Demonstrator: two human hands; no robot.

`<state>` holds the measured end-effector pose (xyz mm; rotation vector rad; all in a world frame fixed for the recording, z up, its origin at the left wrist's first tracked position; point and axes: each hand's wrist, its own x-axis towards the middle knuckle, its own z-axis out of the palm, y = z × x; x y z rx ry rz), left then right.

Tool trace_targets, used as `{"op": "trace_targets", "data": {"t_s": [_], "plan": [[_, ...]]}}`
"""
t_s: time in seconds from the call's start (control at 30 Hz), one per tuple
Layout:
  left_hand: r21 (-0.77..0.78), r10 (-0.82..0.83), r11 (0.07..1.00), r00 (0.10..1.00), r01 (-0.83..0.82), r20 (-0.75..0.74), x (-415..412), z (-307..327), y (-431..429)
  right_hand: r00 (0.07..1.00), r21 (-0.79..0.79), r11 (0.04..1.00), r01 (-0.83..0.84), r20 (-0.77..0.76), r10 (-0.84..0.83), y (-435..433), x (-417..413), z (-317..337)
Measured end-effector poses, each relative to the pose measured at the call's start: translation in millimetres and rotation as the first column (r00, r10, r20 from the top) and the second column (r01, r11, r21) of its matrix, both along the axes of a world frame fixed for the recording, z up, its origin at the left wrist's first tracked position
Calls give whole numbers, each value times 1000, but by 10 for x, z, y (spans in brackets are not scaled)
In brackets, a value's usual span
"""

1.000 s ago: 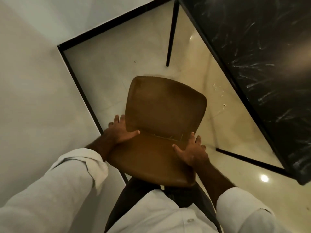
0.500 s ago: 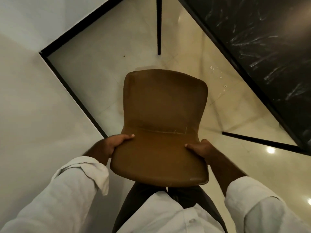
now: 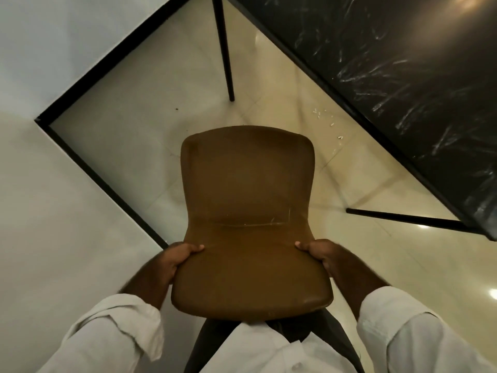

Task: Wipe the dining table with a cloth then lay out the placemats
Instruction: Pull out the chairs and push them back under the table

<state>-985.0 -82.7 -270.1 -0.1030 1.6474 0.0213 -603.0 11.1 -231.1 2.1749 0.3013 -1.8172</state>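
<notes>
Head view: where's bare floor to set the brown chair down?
Free: the pale tiled floor between the black skirting along the white wall and the black marble table's near leg. Tight: right of the brown leather chair, held by left hand and right hand, where white crumbs and the black marble table crowd in.

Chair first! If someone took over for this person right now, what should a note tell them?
Left hand: gripping the brown chair on its left edge.
Right hand: gripping its right edge.
The chair is beside the black marble dining table, not under it.
Crumbs lie on the floor by the table.
No cloth or placemats in view.
Done: nothing visible yet. Left: wiping, then laying placemats.
</notes>
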Motion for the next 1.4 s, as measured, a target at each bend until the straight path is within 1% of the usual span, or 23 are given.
{"op": "trace_targets", "data": {"t_s": [0.13,0.3,0.4,0.57,0.67,0.8,0.93,1.03,1.13,1.4], "plan": [[58,-77,995,995,81,-61,-22,181,296,1000,75,997,-10,17,8,103,0,110],[134,-258,952,957,275,-131,-14,452,968,998,136,989,49,40,-55,233,83,273],[152,-348,915,922,374,-173,43,567,1407,990,147,981,128,36,-135,273,161,326],[224,-486,819,847,528,-216,380,903,2255,956,180,941,286,8,-292,506,375,357],[236,-561,760,794,606,-235,596,928,2790,926,199,906,374,-24,-377,753,550,442],[235,-624,703,741,671,-249,826,871,3342,895,249,862,442,-56,-443,1028,716,533],[235,-681,654,695,719,-231,1154,836,3875,862,238,830,504,-78,-501,1314,899,525],[232,-700,650,689,723,-189,1356,795,4182,852,263,814,517,-69,-519,1511,998,533],[210,-702,667,698,714,-141,1478,748,4413,826,257,793,553,-47,-561,1679,1099,550],[168,-720,668,687,725,-97,1623,658,4877,784,263,758,596,9,-620,1933,1078,393]]}}
